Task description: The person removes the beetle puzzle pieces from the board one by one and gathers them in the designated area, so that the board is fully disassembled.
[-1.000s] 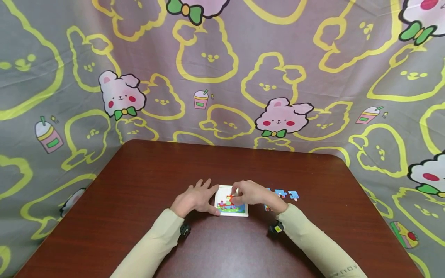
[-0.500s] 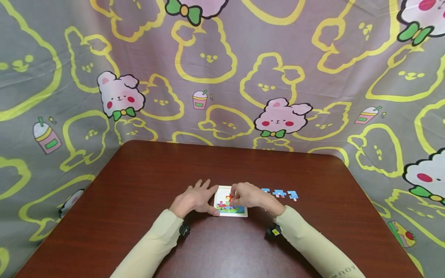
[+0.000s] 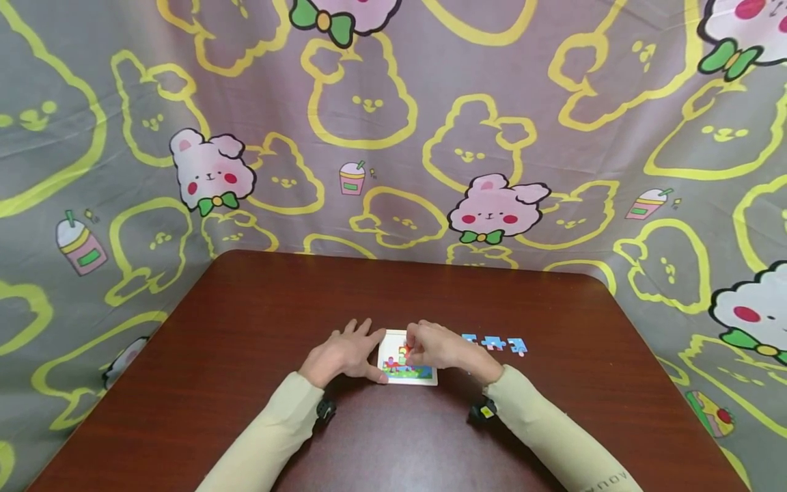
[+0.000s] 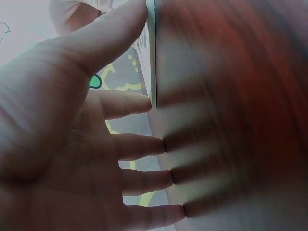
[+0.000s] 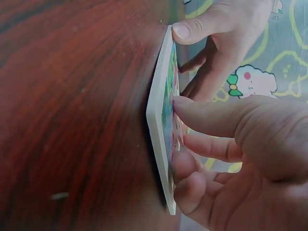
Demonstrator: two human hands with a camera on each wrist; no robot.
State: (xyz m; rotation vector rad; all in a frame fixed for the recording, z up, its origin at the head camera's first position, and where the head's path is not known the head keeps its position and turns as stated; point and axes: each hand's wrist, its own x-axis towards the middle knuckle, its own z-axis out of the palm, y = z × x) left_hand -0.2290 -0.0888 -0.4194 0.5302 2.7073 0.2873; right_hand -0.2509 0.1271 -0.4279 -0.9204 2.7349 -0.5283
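Note:
A small square jigsaw puzzle board [image 3: 392, 339] with a white frame lies flat on the table. Colourful pieces fill its lower part, while a white patch shows at its upper left. My left hand [image 3: 346, 352] is spread at the board's left side. Its thumb rests on the near left corner and its fingertips touch the tabletop, as the left wrist view shows. Over the right half, my right hand [image 3: 439, 346] bends its thumb and fingers down onto the picture, pinching a puzzle piece [image 5: 178, 129] that is mostly hidden by the fingers.
To the right of the board lie several loose blue puzzle pieces [image 3: 493, 342], partly behind my right forearm. The brown table [image 3: 295, 287] ends at a patterned cloth backdrop [image 3: 393, 157].
My right hand has settled lower and slightly left on the board; the pale piece seen between its fingers a second ago is now covered. The left hand stays in place.

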